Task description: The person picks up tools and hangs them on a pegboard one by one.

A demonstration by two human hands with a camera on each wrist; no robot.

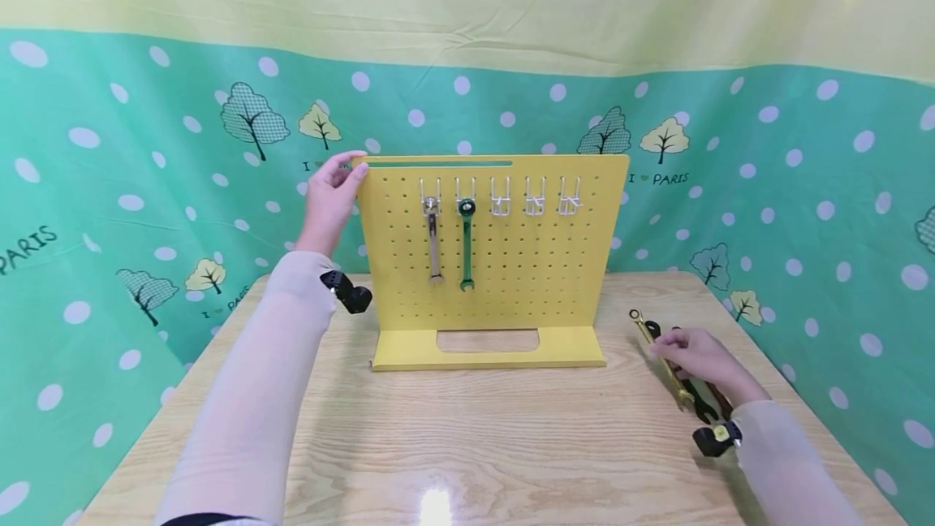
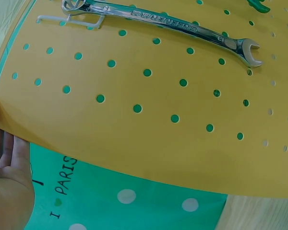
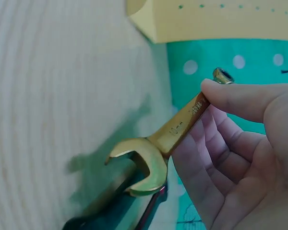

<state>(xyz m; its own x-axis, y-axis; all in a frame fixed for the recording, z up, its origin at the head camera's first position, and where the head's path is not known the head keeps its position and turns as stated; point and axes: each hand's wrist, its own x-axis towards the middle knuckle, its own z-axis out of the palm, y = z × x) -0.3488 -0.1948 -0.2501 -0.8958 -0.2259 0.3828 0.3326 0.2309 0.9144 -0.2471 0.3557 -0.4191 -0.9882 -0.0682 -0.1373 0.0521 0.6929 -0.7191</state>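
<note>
Behind everything hangs a yellow and green printed cloth [image 1: 511,96], and before it spreads the wood-grained tabletop [image 1: 475,445]. On that stands a yellow pegboard [image 1: 540,266], its upper left corner pinched in the grip of the left hand [image 1: 329,205]. Well apart, over the tabletop's right side, the right hand [image 1: 697,357] has its grip pinching a gold wrench [image 3: 180,123] by the shaft, between thumb and fingers. That wrench slants, ring end away from the person and leftward, forked end nearer and to the right; whether it is wholly lifted is hard to tell. Partly hidden beneath the same hand are a dark wrench [image 1: 703,408] and a reddish wrench [image 1: 721,402]. A silver wrench [image 1: 434,246] and a green wrench [image 1: 467,246] hang upright, ring ends up. Smallest are three wire hooks [image 1: 500,212] right of the green wrench: from the right grip they lie leftward, higher and farther off. To match the hung pair, I judge, the gold wrench's slant would need turning upright.
</note>
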